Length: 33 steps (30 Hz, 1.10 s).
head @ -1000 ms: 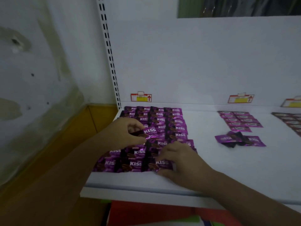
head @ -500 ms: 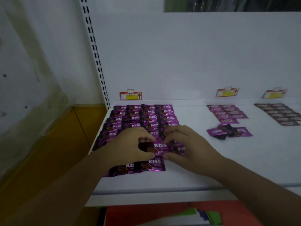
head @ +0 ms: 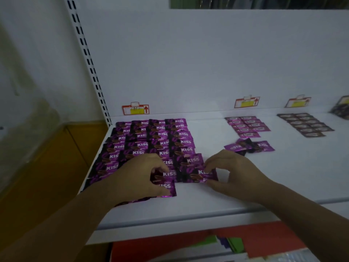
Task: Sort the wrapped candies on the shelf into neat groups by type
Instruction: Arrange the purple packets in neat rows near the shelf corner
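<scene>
1. Whereas both hands met over one wrapper half a second ago, the left hand (head: pixel 139 178) and right hand (head: pixel 233 173) now sit apart near the front edge of the shelf (head: pixel 245 197).
2. The right hand pinches the right end of the outer candy (head: pixel 196 175), fingertips above and thumb below. That candy lies flat at the front right corner of the KISS block (head: pixel 151 137).
3. The left hand curls narrowly on the nearest candy (head: pixel 167 186) at the block's front edge, pinching its left part.
4. The loose pile (head: pixel 249 145), small purple group (head: pixel 245 126) and brown group (head: pixel 306 124) lie toward the back right, as before.
5. The left hand and forearm cover the block's front left rows, so the count there cannot be told.
6. Print on the price tags (head: pixel 135 109) along the back edge is too blurred to read.
7. A dark pack (head: pixel 341 108) at the back right corner is cut off.
</scene>
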Each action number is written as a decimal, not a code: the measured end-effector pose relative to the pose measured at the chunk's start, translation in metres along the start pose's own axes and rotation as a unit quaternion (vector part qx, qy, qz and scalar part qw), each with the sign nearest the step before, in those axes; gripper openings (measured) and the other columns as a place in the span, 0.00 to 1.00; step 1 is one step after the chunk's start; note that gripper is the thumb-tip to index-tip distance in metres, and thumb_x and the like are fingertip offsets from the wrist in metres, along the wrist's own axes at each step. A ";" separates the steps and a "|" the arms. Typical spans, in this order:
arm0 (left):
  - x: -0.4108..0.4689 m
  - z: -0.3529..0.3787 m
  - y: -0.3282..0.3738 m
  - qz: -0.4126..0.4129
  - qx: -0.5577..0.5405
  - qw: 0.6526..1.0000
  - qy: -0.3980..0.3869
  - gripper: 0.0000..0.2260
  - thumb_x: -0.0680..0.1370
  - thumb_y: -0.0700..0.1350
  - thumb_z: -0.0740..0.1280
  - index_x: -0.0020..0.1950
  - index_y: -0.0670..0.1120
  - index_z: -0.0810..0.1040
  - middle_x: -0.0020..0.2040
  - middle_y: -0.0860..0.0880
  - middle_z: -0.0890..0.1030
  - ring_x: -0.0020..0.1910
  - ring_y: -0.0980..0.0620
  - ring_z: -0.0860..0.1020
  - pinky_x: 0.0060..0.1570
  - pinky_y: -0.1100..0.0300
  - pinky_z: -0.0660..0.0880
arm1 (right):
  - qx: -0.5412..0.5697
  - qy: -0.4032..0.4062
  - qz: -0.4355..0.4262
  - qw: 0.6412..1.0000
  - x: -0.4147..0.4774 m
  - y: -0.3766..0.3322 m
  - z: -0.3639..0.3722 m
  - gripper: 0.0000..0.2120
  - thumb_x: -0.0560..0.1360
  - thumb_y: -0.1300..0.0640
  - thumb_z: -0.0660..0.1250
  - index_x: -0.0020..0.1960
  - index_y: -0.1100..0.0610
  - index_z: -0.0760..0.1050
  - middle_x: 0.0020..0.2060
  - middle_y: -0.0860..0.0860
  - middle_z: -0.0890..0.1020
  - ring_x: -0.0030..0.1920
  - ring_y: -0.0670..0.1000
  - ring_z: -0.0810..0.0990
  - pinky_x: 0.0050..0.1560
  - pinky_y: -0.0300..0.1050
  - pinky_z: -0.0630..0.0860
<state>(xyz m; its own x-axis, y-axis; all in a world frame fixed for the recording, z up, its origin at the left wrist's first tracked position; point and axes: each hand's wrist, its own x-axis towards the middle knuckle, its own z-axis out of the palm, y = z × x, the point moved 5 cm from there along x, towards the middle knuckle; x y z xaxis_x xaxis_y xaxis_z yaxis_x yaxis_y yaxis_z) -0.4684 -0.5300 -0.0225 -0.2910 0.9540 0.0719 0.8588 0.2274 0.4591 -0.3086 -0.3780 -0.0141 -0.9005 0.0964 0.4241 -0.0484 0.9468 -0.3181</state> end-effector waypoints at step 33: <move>0.142 0.037 0.089 0.002 -0.012 1.000 0.024 0.13 0.71 0.50 0.72 0.54 0.53 0.79 0.47 0.59 0.79 0.45 0.63 0.76 0.41 0.76 0.70 | -0.060 0.079 0.173 0.980 -0.053 0.135 -0.060 0.09 0.69 0.58 0.72 0.49 0.55 0.81 0.50 0.50 0.81 0.52 0.52 0.77 0.52 0.39 0.69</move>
<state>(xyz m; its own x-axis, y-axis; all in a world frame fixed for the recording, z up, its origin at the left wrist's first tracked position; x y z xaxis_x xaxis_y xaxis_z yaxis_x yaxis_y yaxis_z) -0.4177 -0.3669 -0.0041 -0.3084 0.9441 0.1165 0.8499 0.2185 0.4794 -0.2412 -0.2366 -0.0290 -0.7754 0.4550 0.4378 0.3069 0.8775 -0.3684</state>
